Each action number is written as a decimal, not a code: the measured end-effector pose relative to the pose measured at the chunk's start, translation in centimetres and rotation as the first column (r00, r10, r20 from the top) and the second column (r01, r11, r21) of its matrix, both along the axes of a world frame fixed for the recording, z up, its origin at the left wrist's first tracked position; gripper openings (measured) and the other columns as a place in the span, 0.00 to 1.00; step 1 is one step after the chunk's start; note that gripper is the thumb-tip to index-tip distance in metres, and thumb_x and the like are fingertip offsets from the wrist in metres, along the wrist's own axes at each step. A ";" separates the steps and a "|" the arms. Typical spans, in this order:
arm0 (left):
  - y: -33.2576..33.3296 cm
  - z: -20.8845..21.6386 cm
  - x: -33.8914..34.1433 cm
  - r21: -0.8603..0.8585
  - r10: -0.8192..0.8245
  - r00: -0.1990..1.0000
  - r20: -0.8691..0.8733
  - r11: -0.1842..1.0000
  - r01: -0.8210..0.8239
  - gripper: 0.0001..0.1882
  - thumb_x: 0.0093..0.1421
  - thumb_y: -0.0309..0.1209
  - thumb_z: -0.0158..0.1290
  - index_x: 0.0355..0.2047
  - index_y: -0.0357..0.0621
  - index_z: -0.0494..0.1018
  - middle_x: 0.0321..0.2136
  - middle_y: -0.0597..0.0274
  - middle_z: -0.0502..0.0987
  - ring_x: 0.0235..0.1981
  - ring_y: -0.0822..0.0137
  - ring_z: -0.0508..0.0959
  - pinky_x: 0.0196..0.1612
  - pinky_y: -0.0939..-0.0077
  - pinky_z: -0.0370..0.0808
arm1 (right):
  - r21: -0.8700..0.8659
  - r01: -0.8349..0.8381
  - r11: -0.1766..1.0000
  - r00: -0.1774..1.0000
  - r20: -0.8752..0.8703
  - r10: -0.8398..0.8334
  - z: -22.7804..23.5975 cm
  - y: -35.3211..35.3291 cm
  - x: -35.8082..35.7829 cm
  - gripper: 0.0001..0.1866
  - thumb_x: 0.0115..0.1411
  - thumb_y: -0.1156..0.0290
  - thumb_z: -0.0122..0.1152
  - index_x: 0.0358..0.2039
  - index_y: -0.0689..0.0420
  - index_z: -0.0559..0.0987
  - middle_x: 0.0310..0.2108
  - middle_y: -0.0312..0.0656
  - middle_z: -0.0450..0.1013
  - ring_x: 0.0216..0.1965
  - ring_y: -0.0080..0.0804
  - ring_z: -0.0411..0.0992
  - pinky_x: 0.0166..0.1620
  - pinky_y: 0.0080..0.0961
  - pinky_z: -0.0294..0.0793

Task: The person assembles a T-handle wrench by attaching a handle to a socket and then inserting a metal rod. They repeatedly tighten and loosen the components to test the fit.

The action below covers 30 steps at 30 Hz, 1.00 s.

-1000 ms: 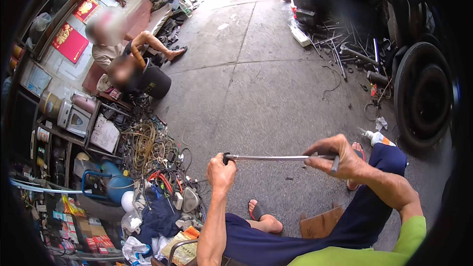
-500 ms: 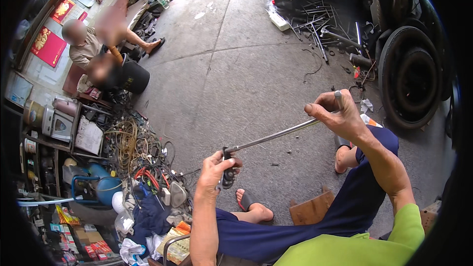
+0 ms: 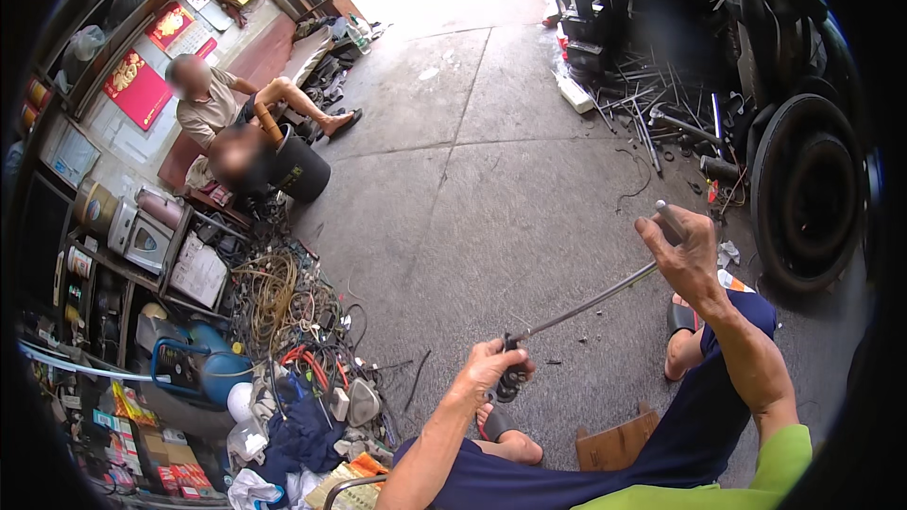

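Note:
A long thin metal rod [image 3: 595,298] slants between my two hands, its right end higher in the picture. My left hand [image 3: 491,370] is closed round a black metal part [image 3: 512,382] at the rod's lower end; the fingers hide some of it. At the other end my right hand [image 3: 694,260] grips a short grey bar [image 3: 670,221] that sticks out above the thumb. The bar looks like a crosspiece on the rod, but the fingers cover where they meet. Both hands are held above the concrete floor, in front of my knees.
Tangled cables and hoses [image 3: 269,297] lie at left, near a blue tank [image 3: 213,359]. A person [image 3: 213,113] sits behind a black bucket [image 3: 302,170]. Metal rods [image 3: 647,113] and a large wheel [image 3: 808,189] are at right. A wooden board [image 3: 619,439] lies between my feet.
The view has tilted up, so the floor and shelves sit lower. My left hand has moved right with the black part. My right fingers have shifted on the bar, which now shows more.

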<state>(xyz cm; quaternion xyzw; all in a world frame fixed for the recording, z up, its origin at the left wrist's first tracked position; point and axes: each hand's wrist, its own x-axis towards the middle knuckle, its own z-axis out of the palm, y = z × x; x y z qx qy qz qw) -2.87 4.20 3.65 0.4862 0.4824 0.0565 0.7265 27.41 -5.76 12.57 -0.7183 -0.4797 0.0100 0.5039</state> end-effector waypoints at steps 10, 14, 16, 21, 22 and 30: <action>-3.3 2.4 3.6 -0.250 0.019 0.994 -0.107 0.967 -0.045 0.08 0.60 0.31 0.49 0.26 0.40 0.69 0.19 0.54 0.73 0.21 0.57 0.75 0.26 0.64 0.76 | -0.076 -0.059 0.995 0.992 0.110 0.067 1.0 -0.5 1.2 0.09 0.54 0.67 0.61 0.25 0.58 0.73 0.15 0.47 0.68 0.18 0.45 0.69 0.24 0.41 0.68; -5.2 4.0 5.4 -0.303 -0.034 0.990 -0.137 0.953 -0.010 0.14 0.61 0.37 0.52 0.23 0.41 0.71 0.19 0.55 0.74 0.23 0.55 0.76 0.27 0.61 0.77 | -0.071 -0.084 0.994 0.996 0.009 0.085 2.9 -2.1 2.6 0.11 0.53 0.67 0.62 0.25 0.61 0.72 0.15 0.49 0.68 0.20 0.49 0.71 0.27 0.44 0.68; -4.5 3.2 5.0 -0.269 -0.069 0.982 -0.175 0.963 0.019 0.15 0.61 0.38 0.52 0.23 0.41 0.71 0.20 0.53 0.75 0.24 0.54 0.77 0.26 0.60 0.77 | -0.036 -0.046 0.998 0.998 0.032 0.048 2.3 -2.1 2.2 0.11 0.53 0.67 0.62 0.26 0.60 0.72 0.15 0.48 0.68 0.19 0.46 0.70 0.26 0.43 0.68; -4.0 1.7 3.8 -0.304 -0.021 0.988 -0.155 0.952 -0.027 0.15 0.61 0.39 0.51 0.24 0.41 0.70 0.24 0.51 0.77 0.25 0.54 0.78 0.24 0.59 0.77 | 0.103 -0.071 0.992 0.984 0.169 0.053 1.4 -0.5 0.9 0.10 0.52 0.71 0.60 0.25 0.63 0.69 0.14 0.52 0.67 0.19 0.49 0.70 0.24 0.43 0.66; -3.8 1.4 3.2 -0.351 -0.035 0.988 -0.152 0.936 -0.021 0.14 0.61 0.39 0.51 0.24 0.42 0.70 0.24 0.51 0.77 0.25 0.54 0.78 0.24 0.59 0.77 | 0.006 -0.046 0.999 0.975 0.219 0.044 1.5 0.1 0.4 0.09 0.51 0.73 0.59 0.23 0.62 0.68 0.14 0.51 0.67 0.18 0.47 0.70 0.22 0.41 0.66; -4.7 -1.6 3.6 -0.384 0.127 0.985 -0.119 0.909 -0.163 0.11 0.59 0.28 0.55 0.38 0.33 0.69 0.27 0.43 0.79 0.27 0.50 0.81 0.29 0.55 0.80 | 0.022 0.119 0.993 0.980 0.156 -0.121 1.9 0.5 0.4 0.13 0.50 0.68 0.67 0.33 0.61 0.75 0.27 0.45 0.71 0.34 0.40 0.69 0.43 0.38 0.66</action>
